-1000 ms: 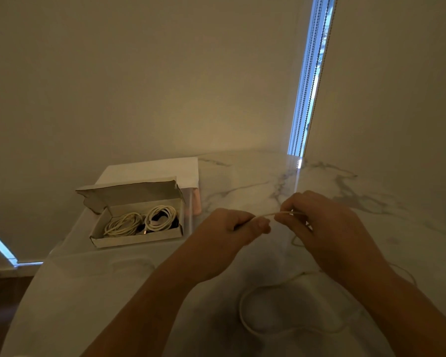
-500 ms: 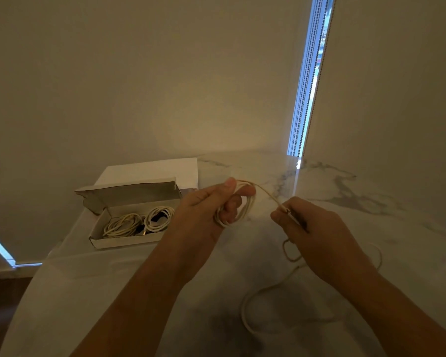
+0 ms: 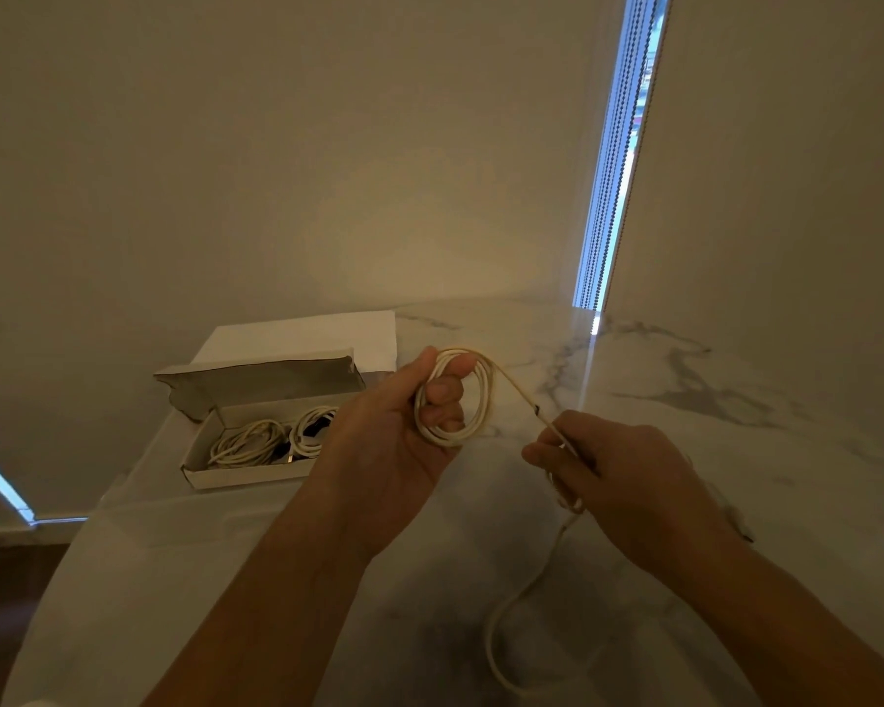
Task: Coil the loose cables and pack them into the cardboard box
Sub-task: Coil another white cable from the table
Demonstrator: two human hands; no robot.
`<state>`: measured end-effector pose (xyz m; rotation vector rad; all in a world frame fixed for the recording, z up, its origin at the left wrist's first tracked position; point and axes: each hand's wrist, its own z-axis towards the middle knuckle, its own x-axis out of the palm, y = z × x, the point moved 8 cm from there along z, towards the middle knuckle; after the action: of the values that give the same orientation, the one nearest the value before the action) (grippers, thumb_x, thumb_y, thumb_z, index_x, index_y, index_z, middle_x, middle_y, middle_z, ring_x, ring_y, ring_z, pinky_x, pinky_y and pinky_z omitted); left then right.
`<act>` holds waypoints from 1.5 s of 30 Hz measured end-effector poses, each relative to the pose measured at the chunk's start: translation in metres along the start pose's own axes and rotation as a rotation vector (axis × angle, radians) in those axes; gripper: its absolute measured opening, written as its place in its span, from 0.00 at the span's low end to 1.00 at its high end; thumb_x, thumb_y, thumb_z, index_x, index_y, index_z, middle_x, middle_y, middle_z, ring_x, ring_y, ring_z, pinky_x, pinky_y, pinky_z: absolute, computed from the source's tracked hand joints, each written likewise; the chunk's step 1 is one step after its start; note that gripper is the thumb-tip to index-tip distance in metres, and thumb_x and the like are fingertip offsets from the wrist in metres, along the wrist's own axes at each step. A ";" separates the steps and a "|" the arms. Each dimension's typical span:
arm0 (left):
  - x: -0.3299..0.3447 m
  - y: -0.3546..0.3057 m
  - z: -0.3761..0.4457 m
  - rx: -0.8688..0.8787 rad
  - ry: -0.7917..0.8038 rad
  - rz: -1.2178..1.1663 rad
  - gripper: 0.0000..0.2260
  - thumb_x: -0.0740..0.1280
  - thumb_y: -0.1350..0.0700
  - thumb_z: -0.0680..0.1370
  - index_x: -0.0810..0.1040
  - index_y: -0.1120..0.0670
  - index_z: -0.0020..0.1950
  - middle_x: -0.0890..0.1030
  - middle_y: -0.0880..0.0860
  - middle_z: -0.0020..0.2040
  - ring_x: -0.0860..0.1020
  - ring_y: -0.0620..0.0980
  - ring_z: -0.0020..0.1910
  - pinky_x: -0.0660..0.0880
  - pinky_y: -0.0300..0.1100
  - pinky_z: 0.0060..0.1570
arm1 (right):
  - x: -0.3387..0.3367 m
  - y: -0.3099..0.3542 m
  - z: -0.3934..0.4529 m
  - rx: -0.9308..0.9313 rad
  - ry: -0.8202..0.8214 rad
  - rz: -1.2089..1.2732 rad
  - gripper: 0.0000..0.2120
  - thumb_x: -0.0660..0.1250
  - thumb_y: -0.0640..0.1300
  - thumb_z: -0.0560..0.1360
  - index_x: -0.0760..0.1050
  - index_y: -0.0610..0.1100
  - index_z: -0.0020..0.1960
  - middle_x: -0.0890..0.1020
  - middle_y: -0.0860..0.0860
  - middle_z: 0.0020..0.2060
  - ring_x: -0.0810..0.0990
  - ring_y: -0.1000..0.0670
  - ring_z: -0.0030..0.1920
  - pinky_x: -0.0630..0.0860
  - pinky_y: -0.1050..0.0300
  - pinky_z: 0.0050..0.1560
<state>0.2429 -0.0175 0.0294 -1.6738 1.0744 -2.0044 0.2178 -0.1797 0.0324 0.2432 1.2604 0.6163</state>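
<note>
Item: cable, white, which I see looped round my left hand fingers; strand runs down-right to my right hand, pinched there, tail trailing onto table. Box open at left, holding coils.

You have a white marble table in front of you, with grey lines running through it. It looks shiny, and a thin streak of light lies on it on the far side. A white sheet of paper lies flat on the table, far and to the left. Behind the table you see a plain wall. On the far right, a thin strip of blue daylight shows beside a blind. Low on the left, you can see some dark floor.
</note>
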 end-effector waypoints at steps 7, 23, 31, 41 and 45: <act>0.000 0.006 0.000 -0.003 -0.052 -0.206 0.20 0.59 0.54 0.81 0.73 0.67 0.67 0.72 0.50 0.37 0.67 0.43 0.33 0.68 0.36 0.41 | 0.007 0.002 -0.005 -0.015 0.072 -0.007 0.07 0.67 0.56 0.75 0.75 0.56 0.40 0.80 0.59 0.31 0.78 0.60 0.33 0.69 0.67 0.36; -0.005 0.007 0.003 0.149 -0.139 -0.274 0.22 0.63 0.59 0.78 0.69 0.68 0.70 0.78 0.56 0.45 0.76 0.46 0.43 0.78 0.34 0.47 | 0.023 0.026 -0.015 -0.147 0.300 -0.018 0.24 0.49 0.65 0.74 0.78 0.53 0.38 0.79 0.60 0.38 0.70 0.61 0.47 0.71 0.57 0.51; -0.010 -0.001 0.002 0.220 -0.179 -0.255 0.22 0.63 0.60 0.78 0.69 0.67 0.71 0.79 0.56 0.49 0.78 0.46 0.43 0.79 0.35 0.47 | 0.020 0.032 -0.019 -0.022 0.286 0.027 0.34 0.50 0.69 0.76 0.63 0.40 0.28 0.69 0.47 0.23 0.69 0.52 0.24 0.65 0.59 0.30; -0.011 -0.001 -0.001 0.312 -0.310 -0.054 0.07 0.62 0.65 0.80 0.79 0.62 0.52 0.80 0.56 0.47 0.78 0.48 0.45 0.75 0.42 0.57 | 0.026 0.052 -0.029 -0.196 0.383 -0.126 0.31 0.52 0.73 0.73 0.66 0.46 0.32 0.71 0.49 0.25 0.71 0.53 0.28 0.66 0.62 0.33; -0.012 0.002 -0.005 0.316 -0.383 0.392 0.09 0.62 0.62 0.82 0.82 0.55 0.50 0.83 0.49 0.43 0.80 0.48 0.48 0.75 0.46 0.60 | 0.031 0.059 -0.031 -0.276 0.425 -0.151 0.27 0.55 0.74 0.71 0.68 0.51 0.34 0.74 0.52 0.27 0.73 0.55 0.28 0.66 0.64 0.34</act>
<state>0.2412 -0.0095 0.0197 -1.4639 0.8193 -1.4454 0.1765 -0.1193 0.0268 -0.2234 1.5632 0.7250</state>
